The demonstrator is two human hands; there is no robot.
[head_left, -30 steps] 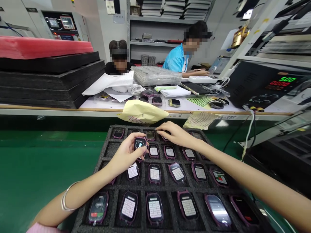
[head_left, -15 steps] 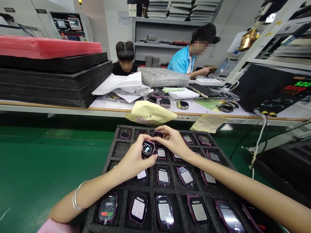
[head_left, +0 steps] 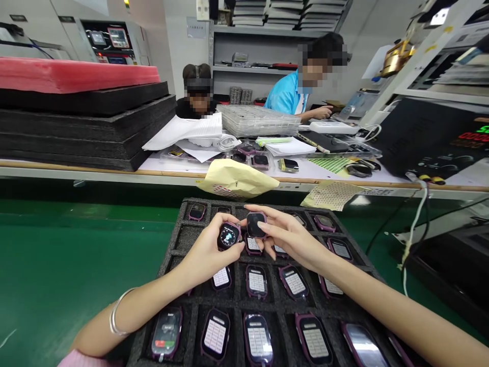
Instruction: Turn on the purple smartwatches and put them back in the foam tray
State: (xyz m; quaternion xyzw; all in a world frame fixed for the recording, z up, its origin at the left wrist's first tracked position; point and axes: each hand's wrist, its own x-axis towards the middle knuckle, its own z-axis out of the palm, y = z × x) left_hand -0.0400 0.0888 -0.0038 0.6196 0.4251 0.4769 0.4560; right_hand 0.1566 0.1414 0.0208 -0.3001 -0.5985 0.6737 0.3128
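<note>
My left hand [head_left: 208,247] is closed around a purple-cased smartwatch [head_left: 228,236] whose screen is lit with a round dial. Close beside it, my right hand [head_left: 284,232] grips a second smartwatch [head_left: 255,225] with a dark screen, thumb on its face. Both are held above a black foam tray [head_left: 237,306] divided into pockets. Many pockets hold purple smartwatches, such as one showing a white keypad [head_left: 216,334] and one with red and green buttons [head_left: 167,334]. A pocket left of my left hand [head_left: 187,238] has no watch in it.
Beyond the tray runs a bench edge [head_left: 168,176] with a yellow paper sheet [head_left: 237,178] hanging over it. Black foam trays [head_left: 76,132] are stacked at left. A power supply [head_left: 431,137] stands at right, cables hanging below. Two people sit across the bench.
My right hand has lifted a dark-screened watch out of the tray's back row and brought it toward me, next to the lit one. My left hand has shifted slightly left with its watch.
</note>
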